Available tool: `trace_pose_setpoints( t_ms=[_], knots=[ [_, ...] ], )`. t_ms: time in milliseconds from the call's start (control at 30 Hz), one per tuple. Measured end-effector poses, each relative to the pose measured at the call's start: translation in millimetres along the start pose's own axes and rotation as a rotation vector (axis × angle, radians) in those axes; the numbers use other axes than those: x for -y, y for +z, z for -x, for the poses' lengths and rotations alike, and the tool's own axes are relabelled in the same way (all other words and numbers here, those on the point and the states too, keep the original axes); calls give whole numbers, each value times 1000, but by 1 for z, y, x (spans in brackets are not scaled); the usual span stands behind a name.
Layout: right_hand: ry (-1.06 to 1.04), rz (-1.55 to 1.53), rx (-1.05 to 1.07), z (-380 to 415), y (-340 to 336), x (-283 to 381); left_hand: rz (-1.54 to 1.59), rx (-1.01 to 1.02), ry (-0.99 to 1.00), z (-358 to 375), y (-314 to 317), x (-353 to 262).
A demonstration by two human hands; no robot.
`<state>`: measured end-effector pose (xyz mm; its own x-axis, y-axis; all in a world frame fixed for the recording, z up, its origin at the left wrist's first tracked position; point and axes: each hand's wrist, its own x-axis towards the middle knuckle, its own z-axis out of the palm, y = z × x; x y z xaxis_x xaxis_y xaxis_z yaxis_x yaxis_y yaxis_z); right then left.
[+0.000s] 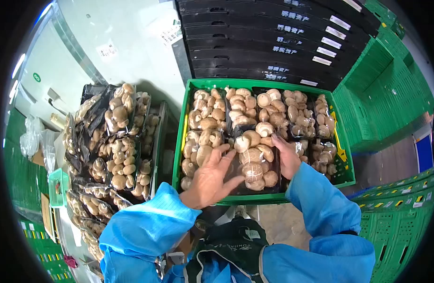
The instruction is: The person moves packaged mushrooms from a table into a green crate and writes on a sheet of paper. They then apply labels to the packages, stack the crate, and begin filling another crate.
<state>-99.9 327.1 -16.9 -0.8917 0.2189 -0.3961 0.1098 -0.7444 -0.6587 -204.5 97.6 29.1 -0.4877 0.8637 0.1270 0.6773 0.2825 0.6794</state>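
Note:
A green crate [269,196] holds several wrapped trays of brown mushrooms. One mushroom pack [255,165], under shiny film, lies at the front middle of the crate between my hands. My left hand [213,179] is at its left side, fingers spread, with the thumb pointing toward the pack. At the pack's upper right, my right hand [286,158] has its fingers extended against the edge. The undersides of both hands are partly hidden. Behind, a row of mushroom packs [271,108] fills the back of the crate.
Many wrapped mushroom packs [120,160] are piled on the left. Stacked black crates [259,42] stand behind the green crate. Green crates [372,94] rise at the right, with more [396,226] at the lower right. A small green basket [58,188] sits at the far left.

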Motion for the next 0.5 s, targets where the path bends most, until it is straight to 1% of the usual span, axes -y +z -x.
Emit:
trace_pose_setpoints(
  t_ms=[33,100,133,167,200,233,267,300,367,400,467,500],
  knots=[
    [12,4,5,-3,2,-4,-208,-39,136,1,-6,3],
    [-37,88,-105,-10,6,-15,-443,-131,141,5,-8,16],
    [-131,316,-149,-14,2,-23,-441,-141,155,7,-2,34],
    [-119,477,-274,-15,5,-30,-437,-153,167,10,-1,44],
    [-138,461,-289,-7,7,-27,-440,-139,150,13,1,48],
    [-160,439,-303,3,30,-20,-448,-124,136,13,-1,49],
    [-212,424,-241,-2,17,-20,-441,-120,135,15,-2,50],
    [-222,287,-53,-3,7,-18,-419,-125,125,17,-2,52],
    [-192,261,-232,-2,18,-19,-409,-106,118,19,-2,55],
    [-187,270,-229,-6,15,-20,-412,-88,112,19,-1,55],
    [17,82,-135,-17,8,-17,-409,-91,104,19,-1,56],
    [29,58,-85,-15,5,-10,-408,-84,101,20,0,57]
  ],
)
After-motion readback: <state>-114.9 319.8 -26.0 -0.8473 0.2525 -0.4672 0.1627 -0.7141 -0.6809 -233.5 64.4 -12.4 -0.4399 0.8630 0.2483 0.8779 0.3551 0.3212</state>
